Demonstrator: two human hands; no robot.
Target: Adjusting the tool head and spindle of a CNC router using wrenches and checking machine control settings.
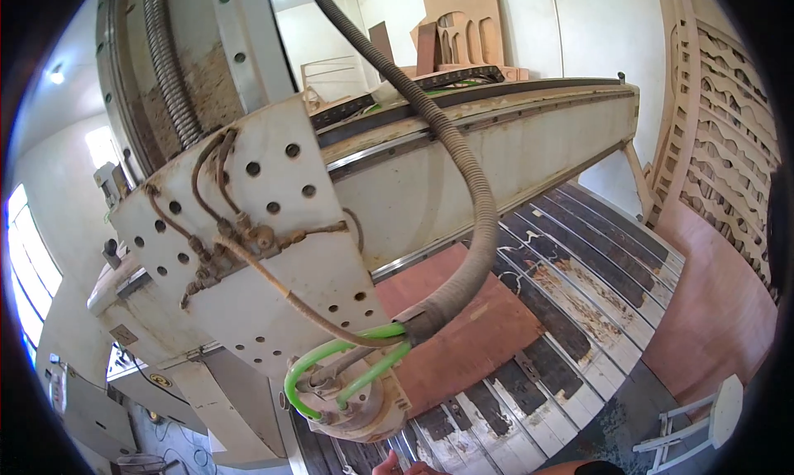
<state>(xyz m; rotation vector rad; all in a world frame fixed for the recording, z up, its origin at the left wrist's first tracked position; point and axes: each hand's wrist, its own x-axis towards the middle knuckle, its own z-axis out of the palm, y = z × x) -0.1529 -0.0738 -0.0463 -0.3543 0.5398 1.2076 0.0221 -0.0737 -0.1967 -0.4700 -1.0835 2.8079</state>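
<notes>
Head view: machine head [273, 260] blocks slatted bed [579, 260]; hand [405, 467] barely visible, grip unclear.

Single head view, close above the router head [347, 392], facing down along the slatted bed [579, 260].

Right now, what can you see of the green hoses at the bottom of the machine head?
The green hoses are two smooth, bright green tubes, plastic by the look, bent into tight loops. They run from the taped end of the grey corrugated conduit down into fittings on top of the dusty round spindle housing. They hang beneath the perforated white plate, over the slatted bed. No hand touches them.
</notes>
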